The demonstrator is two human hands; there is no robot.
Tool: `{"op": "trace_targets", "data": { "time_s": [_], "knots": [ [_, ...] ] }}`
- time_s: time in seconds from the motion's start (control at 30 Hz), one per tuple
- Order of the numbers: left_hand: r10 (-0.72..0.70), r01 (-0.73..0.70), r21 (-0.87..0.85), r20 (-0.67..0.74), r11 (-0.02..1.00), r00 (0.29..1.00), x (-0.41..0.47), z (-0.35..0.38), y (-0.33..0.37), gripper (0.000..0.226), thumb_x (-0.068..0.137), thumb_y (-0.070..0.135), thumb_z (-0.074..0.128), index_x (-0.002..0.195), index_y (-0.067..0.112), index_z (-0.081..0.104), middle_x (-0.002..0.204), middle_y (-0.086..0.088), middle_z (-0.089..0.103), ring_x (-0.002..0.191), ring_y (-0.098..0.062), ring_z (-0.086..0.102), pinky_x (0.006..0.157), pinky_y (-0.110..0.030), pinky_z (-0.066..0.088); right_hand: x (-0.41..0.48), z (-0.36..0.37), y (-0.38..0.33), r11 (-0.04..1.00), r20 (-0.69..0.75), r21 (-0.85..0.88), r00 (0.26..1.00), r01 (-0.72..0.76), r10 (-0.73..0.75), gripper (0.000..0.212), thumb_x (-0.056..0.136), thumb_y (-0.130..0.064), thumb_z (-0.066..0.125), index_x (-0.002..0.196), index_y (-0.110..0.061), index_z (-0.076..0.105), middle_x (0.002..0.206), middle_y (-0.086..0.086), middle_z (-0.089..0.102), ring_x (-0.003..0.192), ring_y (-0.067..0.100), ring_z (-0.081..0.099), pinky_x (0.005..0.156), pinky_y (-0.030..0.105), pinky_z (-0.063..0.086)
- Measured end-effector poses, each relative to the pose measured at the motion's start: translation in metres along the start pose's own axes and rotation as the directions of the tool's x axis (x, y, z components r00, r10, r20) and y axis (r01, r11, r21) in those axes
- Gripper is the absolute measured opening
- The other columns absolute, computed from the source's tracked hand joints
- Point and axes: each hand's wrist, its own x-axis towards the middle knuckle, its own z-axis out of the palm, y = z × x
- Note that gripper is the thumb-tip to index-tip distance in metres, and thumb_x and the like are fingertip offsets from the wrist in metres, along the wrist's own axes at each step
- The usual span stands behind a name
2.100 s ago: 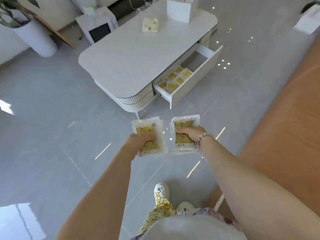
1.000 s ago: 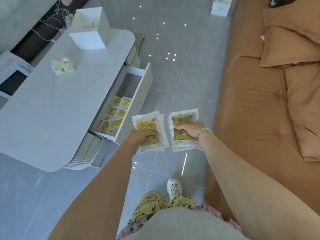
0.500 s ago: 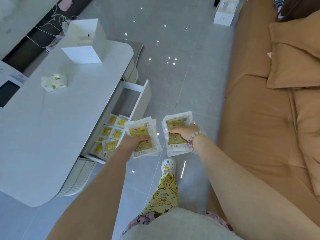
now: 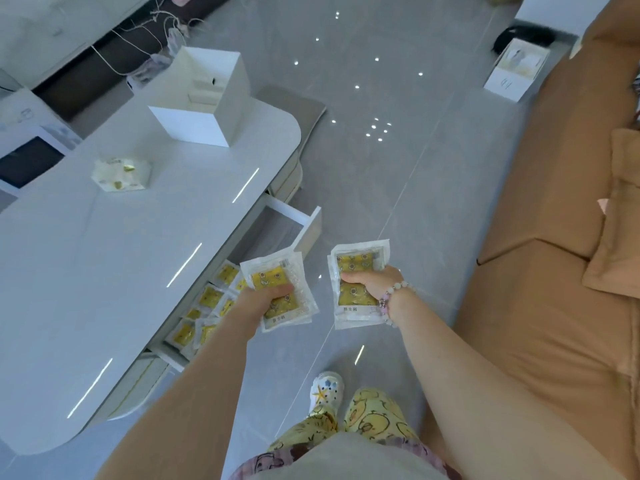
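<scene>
Currently, two small stacks of clear-plastic sachets with yellow printed inserts are carried, one per hand, above the grey tiled floor (image 4: pixel 381 174). The left-hand stack (image 4: pixel 272 273) is gripped by the left hand (image 4: pixel 261 301): the thumb is pressed across the top face and the fingers pass beneath, out of view, so that the loose sachets are clamped flat and cannot fan out. The right-hand stack (image 4: pixel 356 261) is clamped by the right hand (image 4: pixel 372 282) in the same manner, at 3 o'clock from the first and just apart from it. Both stacks are kept level and face-up, which is judged to allow them to be laid down without turning. The open white drawer (image 4: pixel 310 230) of the white round-cornered coffee table (image 4: pixel 121 254) is located at 10 o'clock from the left hand; matching sachets (image 4: pixel 211 296) are laid flat inside it in rows. The left-hand stack is seen in line with the drawer's front panel, so it is judged to be the first due for deposit.
</scene>
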Motion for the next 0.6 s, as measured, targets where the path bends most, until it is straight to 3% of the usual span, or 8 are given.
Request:
{"op": "trace_targets", "data": {
  "time_s": [0.1, 0.2, 0.27, 0.37, 0.47, 0.6],
  "knots": [
    [-0.027, 0.027, -0.021, -0.02, 0.999, 0.999, 0.009, 0.007, 0.005, 0.028, 0.075, 0.012, 0.078, 0.1, 0.01, 0.064, 0.103, -0.01, 0.069, 0.097, -0.028, 0.066, 0.09, -0.042, 0.052, 0.017, -0.003, -0.013, 1.0, 0.025, -0.01, 1.0, -0.007, 0.007, 0.041, 0.071, -0.041, 0.078, 0.099, -0.012, 0.067, 0.093, 0.004, 0.071, 0.079, 0.02, 0.067, 0.051, 0.023, 0.049],
    [-0.043, 0.041, -0.039, -0.052, 0.998, 0.998, 0.022, 0.011, 0.013, 0.035, 0.076, 0.015, 0.077, 0.108, 0.007, 0.064, 0.106, -0.012, 0.07, 0.098, -0.028, 0.066, 0.091, -0.042, 0.052, 0.035, -0.01, -0.031, 0.999, 0.079, -0.036, 0.997, -0.01, 0.013, 0.034, 0.072, -0.04, 0.077, 0.087, -0.013, 0.063, 0.086, 0.003, 0.069, 0.073, 0.019, 0.064, 0.051, 0.024, 0.047],
    [-0.06, 0.055, -0.065, -0.081, 0.996, 0.995, 0.029, 0.014, 0.022, 0.04, 0.076, 0.015, 0.077, 0.111, 0.005, 0.063, 0.109, -0.013, 0.069, 0.099, -0.028, 0.066, 0.093, -0.043, 0.051, 0.051, -0.017, -0.049, 0.997, 0.098, -0.071, 0.995, -0.013, 0.02, 0.035, 0.073, -0.039, 0.077, 0.088, -0.011, 0.061, 0.089, 0.005, 0.068, 0.08, 0.022, 0.065, 0.062, 0.028, 0.051],
    [-0.089, 0.064, -0.159, -0.15, 0.985, 0.985, 0.039, 0.018, 0.037, 0.037, 0.079, 0.012, 0.074, 0.113, 0.004, 0.062, 0.108, -0.013, 0.068, 0.1, -0.029, 0.065, 0.088, -0.039, 0.052, 0.078, -0.028, -0.079, 0.99, 0.127, -0.138, 0.992, -0.006, 0.023, 0.048, 0.073, -0.039, 0.077, 0.104, -0.006, 0.063, 0.104, 0.01, 0.069, 0.096, 0.027, 0.066, 0.079, 0.033, 0.054],
    [-0.127, 0.082, -0.213, -0.21, 0.974, 0.969, 0.047, 0.014, 0.056, 0.037, 0.078, 0.016, 0.076, 0.111, 0.005, 0.062, 0.106, -0.011, 0.068, 0.095, -0.027, 0.065, 0.081, -0.036, 0.052, 0.104, -0.033, -0.117, 0.982, 0.154, -0.186, 0.988, 0.027, 0.002, 0.055, 0.072, -0.04, 0.078, 0.111, -0.005, 0.062, 0.105, 0.011, 0.069, 0.095, 0.028, 0.067, 0.083, 0.035, 0.055],
    [-0.184, 0.08, -0.311, -0.323, 0.947, 0.928, 0.059, -0.002, 0.071, 0.043, 0.076, 0.017, 0.078, 0.112, 0.003, 0.062, 0.108, -0.012, 0.067, 0.091, -0.026, 0.065, 0.072, -0.033, 0.051, 0.125, -0.017, -0.158, 0.969, 0.215, -0.234, 0.976, 0.081, -0.029, 0.046, 0.071, -0.035, 0.08, 0.104, -0.008, 0.064, 0.102, 0.01, 0.07, 0.092, 0.027, 0.068, 0.085, 0.039, 0.056]
  ]
}}
